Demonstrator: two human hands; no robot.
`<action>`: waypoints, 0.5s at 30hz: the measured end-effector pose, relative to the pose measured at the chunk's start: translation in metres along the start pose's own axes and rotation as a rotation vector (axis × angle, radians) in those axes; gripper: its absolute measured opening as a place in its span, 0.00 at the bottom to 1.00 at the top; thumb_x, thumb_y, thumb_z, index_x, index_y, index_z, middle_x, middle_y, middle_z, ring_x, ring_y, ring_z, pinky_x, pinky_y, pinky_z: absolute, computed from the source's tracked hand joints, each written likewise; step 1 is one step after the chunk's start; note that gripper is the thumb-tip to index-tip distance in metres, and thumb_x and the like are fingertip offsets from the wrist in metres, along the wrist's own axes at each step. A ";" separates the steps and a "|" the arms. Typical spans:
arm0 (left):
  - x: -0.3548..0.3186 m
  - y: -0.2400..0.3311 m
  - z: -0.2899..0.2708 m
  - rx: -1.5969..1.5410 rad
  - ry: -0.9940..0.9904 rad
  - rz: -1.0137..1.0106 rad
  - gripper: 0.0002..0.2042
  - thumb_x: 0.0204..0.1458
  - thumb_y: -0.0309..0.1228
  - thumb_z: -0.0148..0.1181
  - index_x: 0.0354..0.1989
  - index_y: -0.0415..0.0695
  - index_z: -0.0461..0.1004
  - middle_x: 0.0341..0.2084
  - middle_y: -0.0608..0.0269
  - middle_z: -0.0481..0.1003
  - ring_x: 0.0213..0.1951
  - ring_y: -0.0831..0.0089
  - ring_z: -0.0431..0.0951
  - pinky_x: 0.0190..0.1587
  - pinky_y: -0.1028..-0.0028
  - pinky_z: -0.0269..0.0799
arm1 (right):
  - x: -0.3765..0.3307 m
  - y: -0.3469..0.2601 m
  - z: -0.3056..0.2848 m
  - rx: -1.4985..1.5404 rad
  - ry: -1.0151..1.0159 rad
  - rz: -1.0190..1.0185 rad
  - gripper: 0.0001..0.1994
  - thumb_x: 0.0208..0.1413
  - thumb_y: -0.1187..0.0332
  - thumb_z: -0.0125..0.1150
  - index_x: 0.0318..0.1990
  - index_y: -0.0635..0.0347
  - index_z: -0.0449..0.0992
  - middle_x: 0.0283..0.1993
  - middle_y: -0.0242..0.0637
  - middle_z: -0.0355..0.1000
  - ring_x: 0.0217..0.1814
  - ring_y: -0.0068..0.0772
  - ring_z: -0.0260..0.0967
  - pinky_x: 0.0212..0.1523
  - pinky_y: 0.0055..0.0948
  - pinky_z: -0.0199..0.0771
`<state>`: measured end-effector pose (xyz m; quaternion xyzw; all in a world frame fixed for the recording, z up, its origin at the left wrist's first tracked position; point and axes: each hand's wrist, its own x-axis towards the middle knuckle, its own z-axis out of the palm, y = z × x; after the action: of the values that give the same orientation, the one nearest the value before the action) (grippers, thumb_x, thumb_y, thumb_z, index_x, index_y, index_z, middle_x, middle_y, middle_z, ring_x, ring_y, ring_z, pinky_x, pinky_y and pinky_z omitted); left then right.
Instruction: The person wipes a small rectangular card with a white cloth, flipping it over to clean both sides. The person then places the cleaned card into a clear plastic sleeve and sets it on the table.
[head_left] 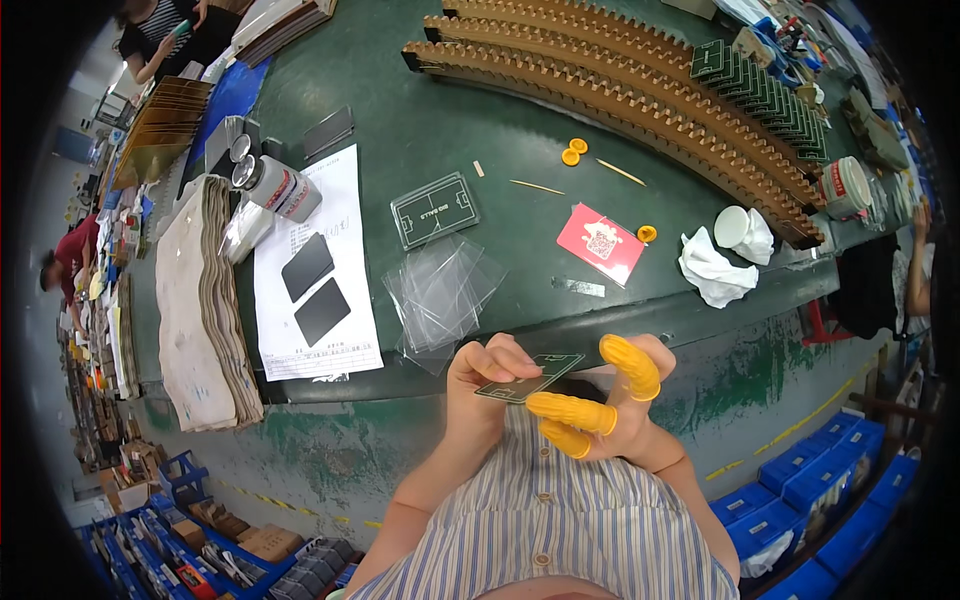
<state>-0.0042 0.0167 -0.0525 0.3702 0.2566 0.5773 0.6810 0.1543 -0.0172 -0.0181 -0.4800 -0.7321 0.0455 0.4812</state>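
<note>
Head camera shows the left hand (480, 385) pinching a thin green card (535, 379) in its grip, held by the near edge of the worktop (500, 130). The right hand (625, 425), wearing yellow finger cots (573, 411), has its grip spread beside the card, contact unclear. Clear sheets (440, 300) lie near a stack of similar cards (436, 213).
</note>
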 end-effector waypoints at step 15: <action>0.001 -0.003 -0.003 -0.051 0.000 0.027 0.11 0.44 0.24 0.65 0.25 0.51 0.65 0.25 0.59 0.78 0.32 0.72 0.72 0.53 0.69 0.55 | -0.011 0.001 -0.003 -0.006 -0.048 0.139 0.11 0.40 0.55 0.64 0.36 0.31 0.79 0.51 0.40 0.54 0.52 0.45 0.46 0.48 0.41 0.53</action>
<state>-0.0047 0.0183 -0.0565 0.3562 0.2369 0.5930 0.6822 0.1579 -0.0265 -0.0245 -0.5300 -0.7084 0.0881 0.4578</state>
